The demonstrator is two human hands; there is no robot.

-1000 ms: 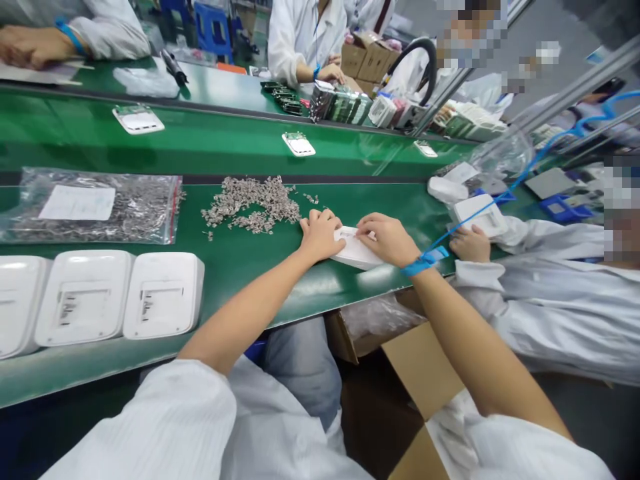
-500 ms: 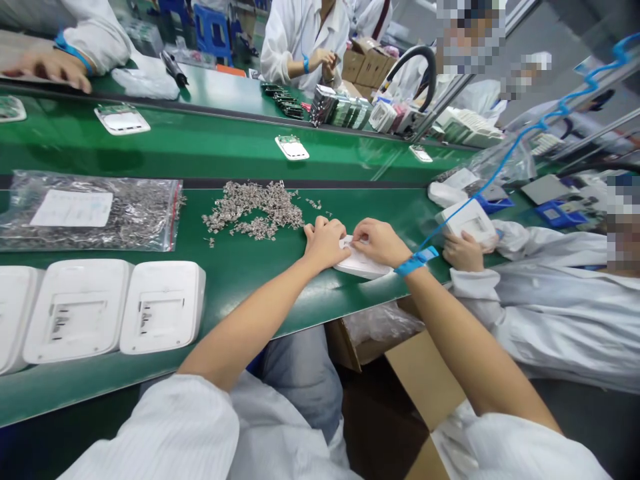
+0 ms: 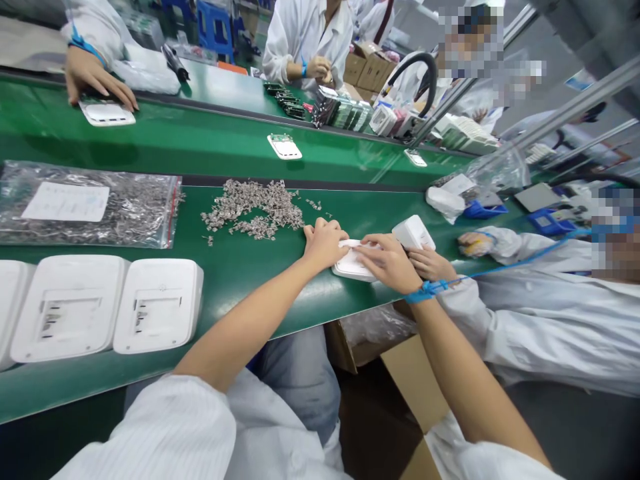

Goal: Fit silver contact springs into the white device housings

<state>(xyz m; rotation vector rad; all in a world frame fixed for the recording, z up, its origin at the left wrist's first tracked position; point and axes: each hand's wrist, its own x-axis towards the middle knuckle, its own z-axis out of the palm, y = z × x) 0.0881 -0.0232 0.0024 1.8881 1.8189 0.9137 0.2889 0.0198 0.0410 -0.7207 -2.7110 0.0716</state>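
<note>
A white square plastic housing (image 3: 350,268) lies on the green bench in front of me. My left hand (image 3: 325,244) is closed at its left edge, with bent fingers and the thumb on the housing's top. My right hand (image 3: 387,261) rests over the right part, its fingers fairly straight and laid on the surface. Any small part beneath the fingertips is hidden. Beyond my left hand spreads a loose pile of small metal clips (image 3: 255,205). To the left, several similar housings (image 3: 157,307) stand in a row, their battery recesses facing up.
A zip bag of metal parts (image 3: 90,207) lies at the left. Next to my right hand, a co-worker's hand (image 3: 431,263) touches another white housing (image 3: 414,233). White covers with circuit boards (image 3: 285,147) sit on the green strip behind. An open carton (image 3: 415,380) stands below the bench edge.
My right hand has gone from a pinch to straighter fingers over the housing. The co-worker at right has set a housing down beside it. Across the strip, another hand has reached a cover.
</note>
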